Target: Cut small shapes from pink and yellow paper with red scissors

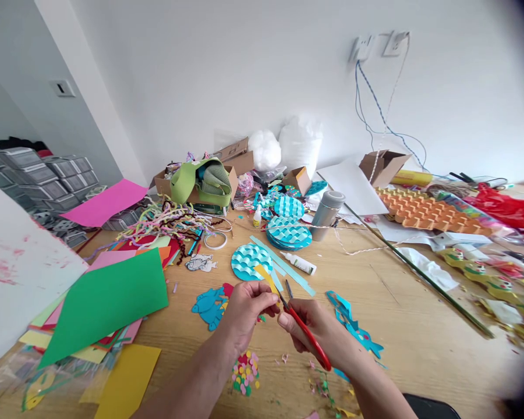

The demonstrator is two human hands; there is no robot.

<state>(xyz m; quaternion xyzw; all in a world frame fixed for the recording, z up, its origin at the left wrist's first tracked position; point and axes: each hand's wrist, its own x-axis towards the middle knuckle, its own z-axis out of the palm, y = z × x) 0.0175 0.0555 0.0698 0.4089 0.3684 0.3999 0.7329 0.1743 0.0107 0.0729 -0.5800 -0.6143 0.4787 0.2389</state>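
Observation:
My left hand (248, 308) pinches a narrow strip of yellow paper (266, 277) between thumb and fingers. Close to its right, my right hand (310, 329) is closed on red-handled scissors (308, 334), whose blades point up and left at the lower end of the strip. Just beyond my hands lies a round blue woven-pattern paper disc (250, 260), with light blue strips (288, 269) beside it. Blue paper fish shapes (210, 305) rest left of my left hand. Nearer me on the table is a small pile of coloured paper dots (245, 372).
Coloured paper sheets (113, 297) cover the left side. Behind are pipe cleaners (170, 218), a glue bottle (300, 263) and a grey cylinder (327, 215). A long green stick (419, 270) and orange egg tray (432, 212) lie right; a dark object (430, 407) sits at the front edge.

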